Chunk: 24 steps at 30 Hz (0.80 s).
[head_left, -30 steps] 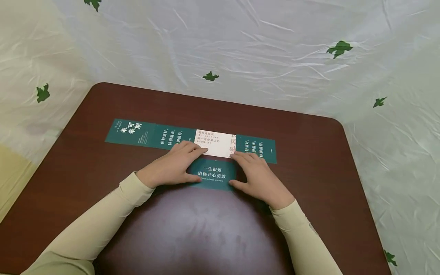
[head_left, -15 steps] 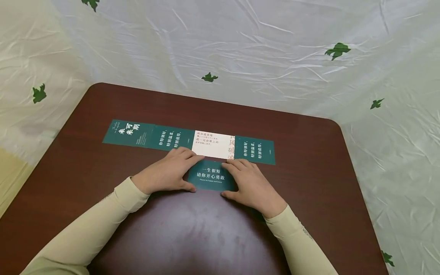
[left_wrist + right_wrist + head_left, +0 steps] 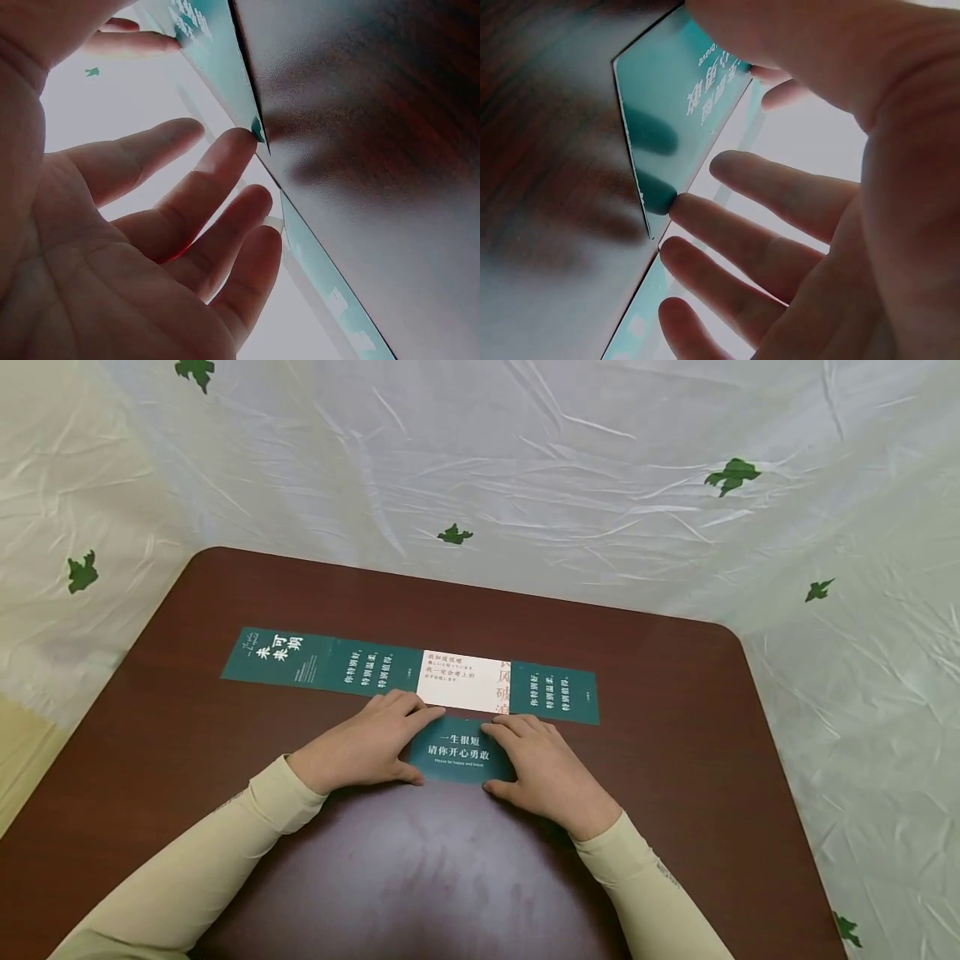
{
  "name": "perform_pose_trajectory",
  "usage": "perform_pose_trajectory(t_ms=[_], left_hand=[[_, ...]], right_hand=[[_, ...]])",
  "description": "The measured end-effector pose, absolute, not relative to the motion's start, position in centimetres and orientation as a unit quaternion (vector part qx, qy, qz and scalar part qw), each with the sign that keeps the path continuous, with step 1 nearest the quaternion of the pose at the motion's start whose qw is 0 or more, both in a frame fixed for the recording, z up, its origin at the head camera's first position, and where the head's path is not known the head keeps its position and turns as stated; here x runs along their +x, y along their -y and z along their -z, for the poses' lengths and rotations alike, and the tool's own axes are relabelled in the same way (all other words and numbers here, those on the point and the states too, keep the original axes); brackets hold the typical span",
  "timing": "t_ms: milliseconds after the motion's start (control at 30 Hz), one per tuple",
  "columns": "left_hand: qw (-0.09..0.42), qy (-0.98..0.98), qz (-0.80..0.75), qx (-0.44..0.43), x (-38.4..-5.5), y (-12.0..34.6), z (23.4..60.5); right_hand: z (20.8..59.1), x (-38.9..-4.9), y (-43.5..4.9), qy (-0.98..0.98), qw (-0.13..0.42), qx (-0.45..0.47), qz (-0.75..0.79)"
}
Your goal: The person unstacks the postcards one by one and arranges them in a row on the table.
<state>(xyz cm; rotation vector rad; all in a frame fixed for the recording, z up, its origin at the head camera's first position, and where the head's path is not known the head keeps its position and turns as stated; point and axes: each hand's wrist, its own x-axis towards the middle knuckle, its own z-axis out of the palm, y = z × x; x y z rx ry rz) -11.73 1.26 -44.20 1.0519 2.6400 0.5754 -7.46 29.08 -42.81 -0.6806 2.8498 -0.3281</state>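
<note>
A dark green card (image 3: 459, 750) with white lettering lies flat on the table, just in front of a row of cards. Its left side is flanked by my left hand (image 3: 362, 745), fingertips by the far corner and thumb by the near one. My right hand (image 3: 551, 772) spans the right side the same way. Both wrist views show the fingers spread and relaxed; the middle fingertip of the right hand (image 3: 772, 247) touches the card (image 3: 660, 112) near its far edge. In the left wrist view, fingertips of the left hand (image 3: 150, 217) touch the card (image 3: 225, 67) near its corner.
Behind runs a row of a green card (image 3: 277, 657), another green card (image 3: 375, 668), a white card (image 3: 461, 683) with red lettering and a green card (image 3: 555, 693). They lie on a brown table (image 3: 150, 735) with rounded corners. A white curtain (image 3: 562, 510) hangs behind.
Both hands have drawn slightly toward the body with the green card, uncovering more of the row's front edge. In the last half second they barely move; the view has tilted a little.
</note>
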Motion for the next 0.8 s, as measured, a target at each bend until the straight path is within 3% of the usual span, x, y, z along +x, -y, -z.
perform_pose_trajectory(t_ms=[800], left_hand=[[0.155,-0.892,-0.243,0.347,-11.34,-1.43,44.07]], right_hand=[[42.79,-7.44,-28.89,-0.959,0.096,-0.236,0.121]])
